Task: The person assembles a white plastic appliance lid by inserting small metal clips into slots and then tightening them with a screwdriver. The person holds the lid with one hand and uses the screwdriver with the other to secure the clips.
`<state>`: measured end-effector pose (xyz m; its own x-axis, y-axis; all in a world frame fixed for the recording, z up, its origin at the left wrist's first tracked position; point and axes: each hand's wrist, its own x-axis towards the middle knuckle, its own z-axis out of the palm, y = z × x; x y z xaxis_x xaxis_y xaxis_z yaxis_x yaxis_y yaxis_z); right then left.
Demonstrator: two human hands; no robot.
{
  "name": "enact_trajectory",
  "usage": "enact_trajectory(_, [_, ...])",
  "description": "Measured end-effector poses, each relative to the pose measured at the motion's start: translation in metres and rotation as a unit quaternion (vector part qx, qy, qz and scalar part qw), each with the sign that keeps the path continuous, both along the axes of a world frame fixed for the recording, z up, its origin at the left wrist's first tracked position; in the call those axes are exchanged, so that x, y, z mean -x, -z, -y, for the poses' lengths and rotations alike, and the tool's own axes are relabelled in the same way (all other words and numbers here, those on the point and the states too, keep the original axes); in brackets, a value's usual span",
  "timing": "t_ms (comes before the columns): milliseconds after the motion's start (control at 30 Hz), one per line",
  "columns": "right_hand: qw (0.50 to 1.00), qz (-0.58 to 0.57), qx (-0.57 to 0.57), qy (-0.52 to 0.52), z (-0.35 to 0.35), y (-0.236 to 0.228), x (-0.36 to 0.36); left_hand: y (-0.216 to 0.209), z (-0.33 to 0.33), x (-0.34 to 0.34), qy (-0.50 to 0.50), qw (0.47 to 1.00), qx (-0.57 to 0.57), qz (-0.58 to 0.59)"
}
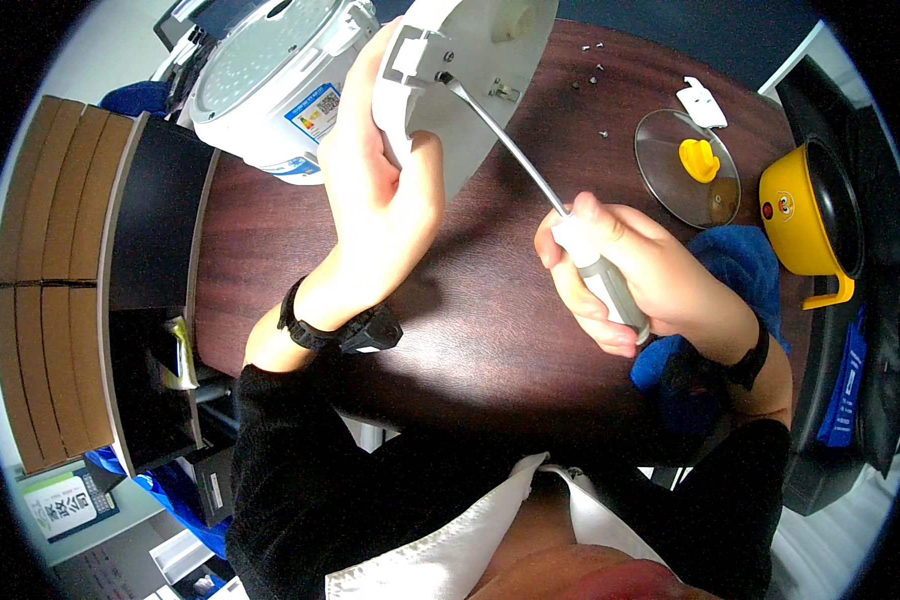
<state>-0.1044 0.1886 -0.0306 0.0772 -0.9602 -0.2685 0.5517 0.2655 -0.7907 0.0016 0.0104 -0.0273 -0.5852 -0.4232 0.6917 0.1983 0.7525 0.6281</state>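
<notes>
My left hand (385, 190) grips the edge of a white plastic lid-like part (470, 110), holding it up and tilted above the far side of the table. My right hand (630, 265) is wrapped round the white and grey handle of a screwdriver (515, 150). Its long metal shaft slants up to the left, and the tip rests at a small dark spot on the inner face of the part. Behind my left hand stands a white rice cooker (270, 90) with a vented top and a blue label.
Several small screws (598, 68) lie scattered on the dark wooden table (280, 230). To the right are a white plastic piece (701, 103), a glass lid (670, 180) with a yellow knob, a yellow pot (800, 215) and a blue cloth (740, 265). Cardboard boxes (55, 290) stand at the left.
</notes>
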Motion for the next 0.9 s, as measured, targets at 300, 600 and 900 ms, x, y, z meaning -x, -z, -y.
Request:
enact_trajectory(300, [0.954,-0.293,-0.017,0.067,-0.001,-0.008,0.012,-0.004,0.012,-0.001,0.018,0.999,-0.007,0.05])
enact_trajectory(600, [0.569,-0.79,0.093,0.209,-0.007,-0.005,0.016,-0.009,0.007,-0.005,0.037,0.995,-0.049,0.078])
enact_trajectory(900, [0.998,-0.049,-0.033,0.01,0.001,-0.007,0.012,-0.008,0.008,-0.006,0.012,0.999,-0.007,0.041])
